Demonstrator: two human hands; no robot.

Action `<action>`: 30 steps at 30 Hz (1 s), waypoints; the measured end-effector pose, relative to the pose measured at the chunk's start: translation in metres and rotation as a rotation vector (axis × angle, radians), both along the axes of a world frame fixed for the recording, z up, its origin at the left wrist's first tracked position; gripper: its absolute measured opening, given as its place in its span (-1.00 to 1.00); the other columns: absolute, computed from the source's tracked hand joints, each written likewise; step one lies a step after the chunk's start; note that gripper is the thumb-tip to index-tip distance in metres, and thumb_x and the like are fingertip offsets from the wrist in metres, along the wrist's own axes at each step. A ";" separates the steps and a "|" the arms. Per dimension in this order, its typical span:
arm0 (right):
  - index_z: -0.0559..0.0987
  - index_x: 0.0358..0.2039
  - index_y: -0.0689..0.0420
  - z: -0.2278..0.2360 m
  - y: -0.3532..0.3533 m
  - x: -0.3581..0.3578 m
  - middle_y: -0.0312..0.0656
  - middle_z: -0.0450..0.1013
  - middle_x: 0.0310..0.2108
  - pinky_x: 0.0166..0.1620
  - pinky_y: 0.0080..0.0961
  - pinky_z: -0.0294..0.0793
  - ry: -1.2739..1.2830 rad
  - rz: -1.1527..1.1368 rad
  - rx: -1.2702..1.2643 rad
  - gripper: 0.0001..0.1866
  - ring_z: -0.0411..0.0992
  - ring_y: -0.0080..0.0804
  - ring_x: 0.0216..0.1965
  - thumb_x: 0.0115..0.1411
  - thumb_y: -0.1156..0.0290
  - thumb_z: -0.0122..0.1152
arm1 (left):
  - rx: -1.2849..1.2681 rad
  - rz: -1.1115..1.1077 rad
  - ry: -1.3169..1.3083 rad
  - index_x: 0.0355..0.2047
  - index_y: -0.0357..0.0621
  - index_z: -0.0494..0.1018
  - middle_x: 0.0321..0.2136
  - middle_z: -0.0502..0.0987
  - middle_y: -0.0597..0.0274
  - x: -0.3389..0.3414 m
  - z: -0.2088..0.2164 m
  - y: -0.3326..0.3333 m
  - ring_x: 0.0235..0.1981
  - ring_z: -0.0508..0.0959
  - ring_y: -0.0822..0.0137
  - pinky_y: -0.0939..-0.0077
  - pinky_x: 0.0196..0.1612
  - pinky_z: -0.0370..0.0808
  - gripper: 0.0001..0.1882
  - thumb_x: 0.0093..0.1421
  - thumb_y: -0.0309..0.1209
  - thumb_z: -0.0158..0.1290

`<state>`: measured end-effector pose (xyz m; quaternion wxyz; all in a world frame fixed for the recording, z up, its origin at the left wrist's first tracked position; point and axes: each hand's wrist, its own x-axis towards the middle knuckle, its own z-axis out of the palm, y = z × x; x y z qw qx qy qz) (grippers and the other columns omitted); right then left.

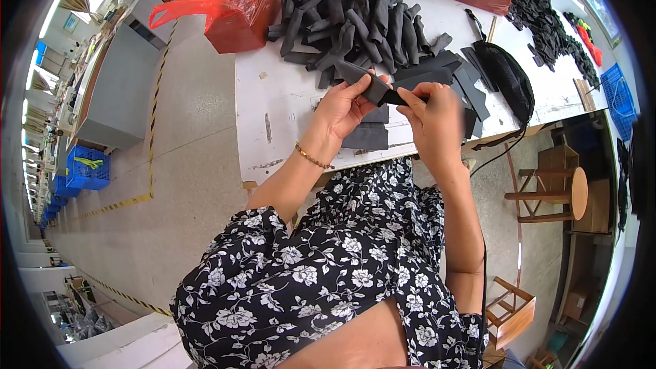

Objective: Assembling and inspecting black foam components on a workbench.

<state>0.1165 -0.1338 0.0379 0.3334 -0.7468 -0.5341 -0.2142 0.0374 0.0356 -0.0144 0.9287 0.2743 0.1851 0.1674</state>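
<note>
Between my two hands, above the near part of the white table, is a black fabric piece, partly folded. My left hand pinches its left part between thumb and fingers. With thumb and fingertips closed, my right hand grips the piece's right end; that hand is partly blurred. Just beyond lies a big heap of rolled black fabric pieces. Flat black pieces lie under my hands, and more flat black sheets are stacked beside my right hand.
Red plastic bags stand at the table's far left and far right. A black pouch with a cord lies right of the sheets. More small black pieces are heaped at far right. Wooden stools stand at right, blue crates at left.
</note>
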 end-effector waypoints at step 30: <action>0.36 -0.20 0.20 -0.020 0.001 -0.023 0.02 0.40 -0.18 -0.10 -0.20 0.41 0.187 0.076 0.020 -0.58 0.39 0.03 -0.14 -0.07 0.61 0.35 | 0.144 0.050 -0.369 -0.16 -0.23 0.43 -0.24 0.58 0.07 0.009 0.003 -0.050 0.05 0.49 0.11 0.25 0.09 0.43 -0.72 0.35 -0.25 -0.07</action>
